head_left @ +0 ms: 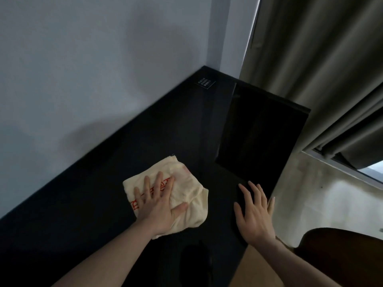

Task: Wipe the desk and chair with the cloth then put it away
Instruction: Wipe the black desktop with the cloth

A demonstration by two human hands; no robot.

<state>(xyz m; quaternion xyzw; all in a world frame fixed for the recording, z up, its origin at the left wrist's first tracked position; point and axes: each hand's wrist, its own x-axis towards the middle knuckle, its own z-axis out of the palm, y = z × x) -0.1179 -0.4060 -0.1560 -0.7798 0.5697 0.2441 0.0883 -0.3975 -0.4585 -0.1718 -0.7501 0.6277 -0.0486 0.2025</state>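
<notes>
Left hand (159, 206): flat, fingers spread, pressing the cream cloth (182, 193) onto the black counter (145, 141).
Right hand (255, 214): released, fingers straight, beside the cloth.

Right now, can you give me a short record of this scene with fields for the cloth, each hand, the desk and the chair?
cloth: cream cloth with red print, crumpled, lying on the desk
left hand: left hand flat on the cloth, fingers spread, pressing it down
right hand: right hand open, fingers straight, at the desk's front right edge
desk: black desk against the grey wall, in a corner
chair: dark brown chair partly visible at lower right, untouched
curtain: grey curtain at right
</notes>
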